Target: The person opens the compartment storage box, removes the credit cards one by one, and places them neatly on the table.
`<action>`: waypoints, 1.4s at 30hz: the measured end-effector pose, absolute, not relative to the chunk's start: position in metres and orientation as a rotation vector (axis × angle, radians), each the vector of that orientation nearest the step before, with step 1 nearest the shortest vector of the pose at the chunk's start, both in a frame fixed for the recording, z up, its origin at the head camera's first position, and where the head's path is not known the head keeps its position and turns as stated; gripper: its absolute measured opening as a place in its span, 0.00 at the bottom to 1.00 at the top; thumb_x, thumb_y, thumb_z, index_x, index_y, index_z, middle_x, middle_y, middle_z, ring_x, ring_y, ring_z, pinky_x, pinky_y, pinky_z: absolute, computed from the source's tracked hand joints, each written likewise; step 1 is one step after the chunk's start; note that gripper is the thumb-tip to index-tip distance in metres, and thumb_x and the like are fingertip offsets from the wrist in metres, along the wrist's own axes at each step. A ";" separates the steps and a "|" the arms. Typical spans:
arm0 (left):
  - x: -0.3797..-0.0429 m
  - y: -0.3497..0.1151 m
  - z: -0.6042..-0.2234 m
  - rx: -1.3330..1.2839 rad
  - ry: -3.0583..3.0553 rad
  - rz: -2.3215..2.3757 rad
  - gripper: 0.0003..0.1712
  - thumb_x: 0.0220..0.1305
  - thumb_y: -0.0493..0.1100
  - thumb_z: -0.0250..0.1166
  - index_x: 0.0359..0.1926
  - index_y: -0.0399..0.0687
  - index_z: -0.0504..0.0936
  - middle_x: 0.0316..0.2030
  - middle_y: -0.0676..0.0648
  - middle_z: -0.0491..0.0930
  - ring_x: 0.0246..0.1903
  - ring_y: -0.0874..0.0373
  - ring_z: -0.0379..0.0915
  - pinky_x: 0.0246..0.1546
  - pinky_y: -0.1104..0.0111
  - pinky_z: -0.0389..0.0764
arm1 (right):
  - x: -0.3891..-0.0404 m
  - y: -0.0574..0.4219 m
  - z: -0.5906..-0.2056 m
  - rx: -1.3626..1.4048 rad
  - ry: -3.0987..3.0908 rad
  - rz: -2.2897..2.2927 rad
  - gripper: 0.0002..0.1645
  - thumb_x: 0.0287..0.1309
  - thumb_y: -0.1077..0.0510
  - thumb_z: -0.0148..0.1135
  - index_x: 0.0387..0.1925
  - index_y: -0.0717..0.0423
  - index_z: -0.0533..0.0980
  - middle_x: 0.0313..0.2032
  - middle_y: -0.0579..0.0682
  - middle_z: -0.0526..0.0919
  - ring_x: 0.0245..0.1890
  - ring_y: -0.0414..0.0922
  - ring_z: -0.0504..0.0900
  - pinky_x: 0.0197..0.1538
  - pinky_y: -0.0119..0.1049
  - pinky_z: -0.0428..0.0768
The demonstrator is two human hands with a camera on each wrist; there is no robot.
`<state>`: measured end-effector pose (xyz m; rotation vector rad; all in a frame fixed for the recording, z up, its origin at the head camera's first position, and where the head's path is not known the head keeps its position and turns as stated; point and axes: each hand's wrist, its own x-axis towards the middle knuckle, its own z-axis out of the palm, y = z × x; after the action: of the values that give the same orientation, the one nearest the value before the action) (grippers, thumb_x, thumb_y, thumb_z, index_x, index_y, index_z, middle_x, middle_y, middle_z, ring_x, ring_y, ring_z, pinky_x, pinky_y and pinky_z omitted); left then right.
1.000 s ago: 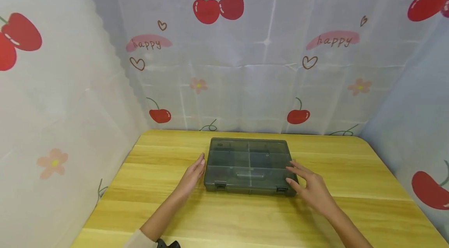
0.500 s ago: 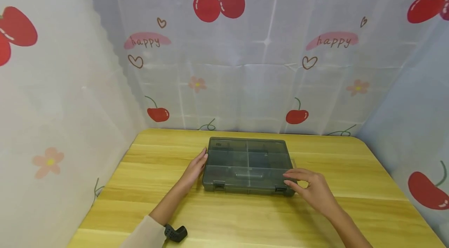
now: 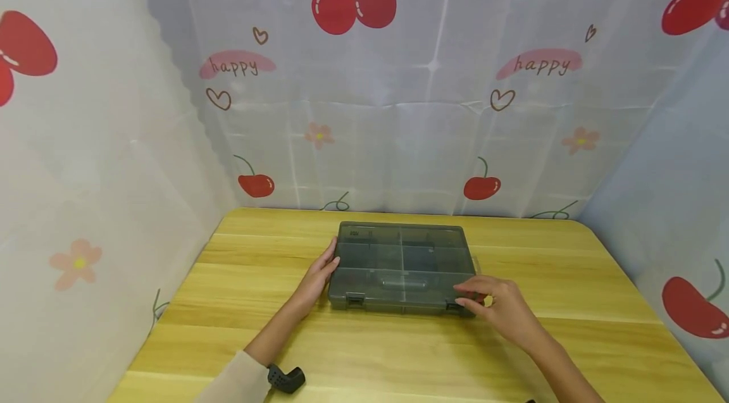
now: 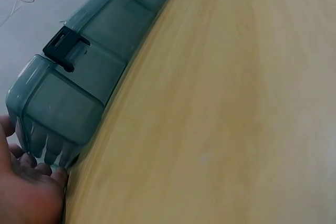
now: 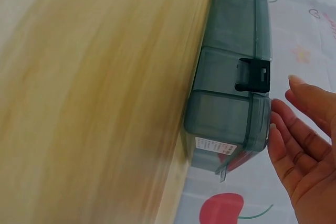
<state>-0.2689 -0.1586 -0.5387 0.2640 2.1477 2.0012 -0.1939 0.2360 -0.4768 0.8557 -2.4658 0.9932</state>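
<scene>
A dark translucent plastic compartment box (image 3: 370,257) lies closed on the wooden table, with two black latches on its front. Along its left side, my left hand (image 3: 316,276) rests its fairly straight fingers against the wall. Those fingers (image 4: 44,169) touch the box's end in the left wrist view. My right hand (image 3: 501,305) is at the front right corner, fingertips over the lid edge and thumb by the right latch (image 5: 253,75). In the right wrist view its fingers (image 5: 296,142) lie beside the box's end, thumb apart from the latch.
The table (image 3: 398,352) is wooden, with rounded far corners. A cherry-print cloth (image 3: 387,105) hangs behind it and at both sides. A black device (image 3: 286,379) is at the left wrist. A white label (image 5: 215,145) is stuck on the box's end.
My left hand has moved in from beside the box to touch its left side. My right hand has shifted left and slightly down toward the right latch, its thumb and fingers closer together.
</scene>
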 end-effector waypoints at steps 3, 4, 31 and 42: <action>-0.267 -0.158 -0.539 0.262 2.159 2.009 0.38 0.78 0.56 0.50 0.80 0.61 0.46 0.80 0.54 0.38 0.79 0.50 0.34 0.78 0.46 0.47 | -0.195 0.236 -0.478 0.880 -2.448 0.998 0.16 0.45 0.68 0.77 0.39 0.53 0.88 0.35 0.44 0.88 0.27 0.28 0.79 0.26 0.28 0.82; -0.266 -0.158 -0.539 0.259 2.166 2.011 0.38 0.78 0.56 0.51 0.80 0.61 0.46 0.80 0.54 0.38 0.79 0.50 0.35 0.78 0.47 0.47 | -0.195 0.236 -0.478 0.886 -2.444 0.995 0.16 0.45 0.68 0.77 0.39 0.53 0.88 0.34 0.43 0.87 0.28 0.28 0.79 0.26 0.28 0.82; -0.264 -0.156 -0.542 0.341 2.248 2.012 0.38 0.78 0.55 0.50 0.80 0.54 0.47 0.80 0.50 0.40 0.79 0.49 0.34 0.77 0.48 0.48 | -0.194 0.232 -0.489 0.838 -2.537 1.029 0.15 0.45 0.66 0.78 0.27 0.42 0.84 0.36 0.41 0.78 0.24 0.28 0.67 0.23 0.25 0.72; -0.265 -0.156 -0.541 0.373 2.276 1.994 0.37 0.79 0.55 0.50 0.80 0.54 0.47 0.80 0.51 0.42 0.79 0.50 0.35 0.78 0.49 0.46 | -0.193 0.231 -0.485 0.852 -2.505 1.071 0.13 0.44 0.65 0.78 0.25 0.43 0.85 0.33 0.40 0.77 0.25 0.29 0.69 0.24 0.25 0.72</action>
<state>-0.2646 -0.1560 -0.5413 0.3727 2.2760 1.9936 -0.1934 0.2311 -0.4851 0.8515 -2.5053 1.0709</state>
